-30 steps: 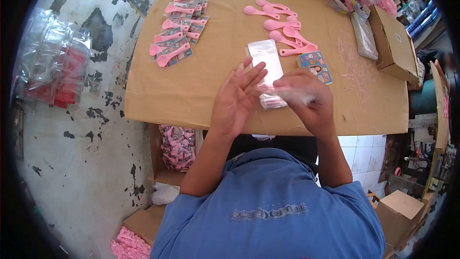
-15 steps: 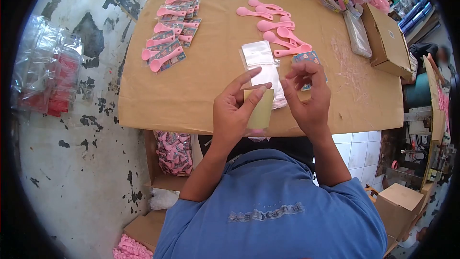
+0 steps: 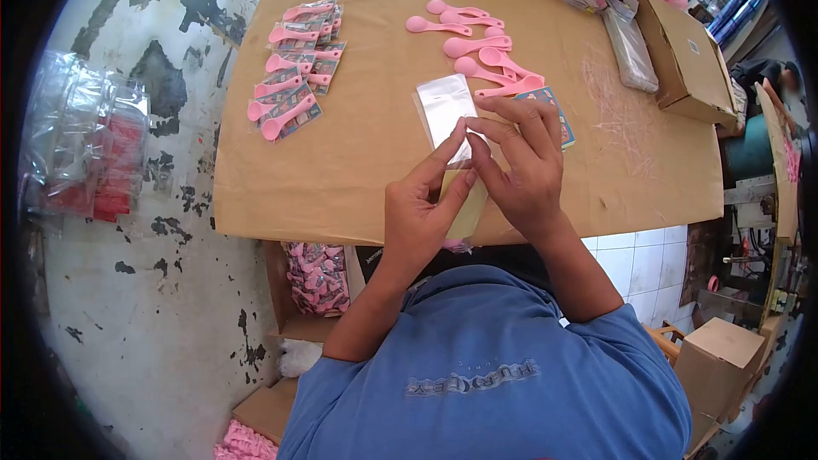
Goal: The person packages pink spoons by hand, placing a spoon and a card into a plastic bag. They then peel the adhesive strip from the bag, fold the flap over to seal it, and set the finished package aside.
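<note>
Left hand [image 3: 420,209] pinching, right hand [image 3: 527,175] curved — fingers [image 3: 441,156] close together

The person wears a plain mid-blue, soft-fabric T-shirt [image 3: 528,332] with short, loose sleeves [image 3: 641,342] ending above the elbows. Across its front runs a band of large dark-grey capital letters [image 3: 474,380] with paler edging, with a row of tiny, faint lettering [image 3: 487,363] beside it. Shallow creases cross the cloth. Beyond the shirt's edge shows a black fabric lower garment [image 3: 524,266]. Forearms, left hand [image 3: 422,209] and right hand [image 3: 524,166] are bare, the visible nails short.
</note>
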The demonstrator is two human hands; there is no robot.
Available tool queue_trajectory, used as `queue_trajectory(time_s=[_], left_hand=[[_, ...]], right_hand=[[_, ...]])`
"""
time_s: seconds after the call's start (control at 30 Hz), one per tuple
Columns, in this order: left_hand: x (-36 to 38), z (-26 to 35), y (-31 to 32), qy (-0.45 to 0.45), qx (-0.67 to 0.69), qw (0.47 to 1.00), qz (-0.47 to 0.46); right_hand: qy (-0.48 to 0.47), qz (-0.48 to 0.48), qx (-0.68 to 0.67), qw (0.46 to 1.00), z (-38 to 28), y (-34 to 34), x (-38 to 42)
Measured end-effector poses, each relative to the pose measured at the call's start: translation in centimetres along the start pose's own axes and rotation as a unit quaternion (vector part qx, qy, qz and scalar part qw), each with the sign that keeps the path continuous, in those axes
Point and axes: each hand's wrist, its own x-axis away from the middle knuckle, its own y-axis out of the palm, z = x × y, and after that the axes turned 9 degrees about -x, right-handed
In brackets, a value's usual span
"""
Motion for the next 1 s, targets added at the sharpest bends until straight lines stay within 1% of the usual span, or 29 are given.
queue_trajectory(time_s=[0.07,0.13,0.2,0.3,0.37,0.4,0.43,0.47,0.57,0.6,0.7,0.77,0.87,0.9,1.0], left_hand=[[-0.1,-0.5,0.3,0.014,0.003,1.0,-0.008],[-0.2,0.5,0.6,0.023,-0.008,1.0,-0.009],[0.0,0.1,0.0,-0.003,-0.056,0.997,-0.043],[0.0,1.5,-0.6,-0.044,-0.094,0.991,-0.083],[0.1,2.0,-0.6,-0.067,-0.036,0.994,-0.077],[0.1,1.9,-0.4,-0.075,0.028,0.995,-0.06],[0.1,1.7,-0.5,-0.082,0.093,0.992,-0.038],[0.0,0.7,-0.9,-0.069,0.105,0.991,-0.036],[0.0,0.4,-1.7,-0.109,0.167,0.98,-0.006],[-0.1,0.2,-1.8,-0.091,0.171,0.981,0.002],[-0.4,-0.7,-1.7,-0.036,0.185,0.982,0.025],[-0.6,-1.1,-1.4,0.0,0.197,0.98,0.039],[-0.8,-2.0,-1.6,0.05,0.135,0.989,0.044],[-0.7,-2.1,-1.7,0.041,0.142,0.988,0.042],[-0.4,-1.9,-2.2,0.003,0.183,0.983,0.029]], right_hand=[[0.002,0.008,-0.005,1.0,0.3,-0.2,0.0],[0.009,0.009,-0.013,1.0,0.5,-0.5,-0.1],[0.02,0.003,-0.022,1.0,0.7,-0.8,-0.3],[0.043,0.03,-0.07,0.996,0.8,-1.2,-0.6],[0.084,0.073,-0.089,0.99,1.0,-1.7,-0.9],[0.104,0.093,-0.098,0.985,1.3,-2.1,-1.2],[0.179,0.178,-0.238,0.938,1.9,-2.5,-1.8],[0.249,0.256,-0.368,0.858,2.7,-3.1,-2.1],[0.193,0.229,-0.474,0.828,4.6,-4.7,-1.2],[0.222,0.191,-0.483,0.825,3.3,-4.9,-1.2],[0.307,-0.005,-0.477,0.823,2.4,-5.0,0.9],[0.328,-0.044,-0.461,0.824,0.8,-2.9,1.4],[0.343,-0.121,-0.426,0.828,-0.2,-1.8,1.4],[0.346,-0.149,-0.412,0.83,-0.4,-1.7,1.4],[0.375,-0.115,-0.446,0.805,-0.4,-1.5,1.1]])
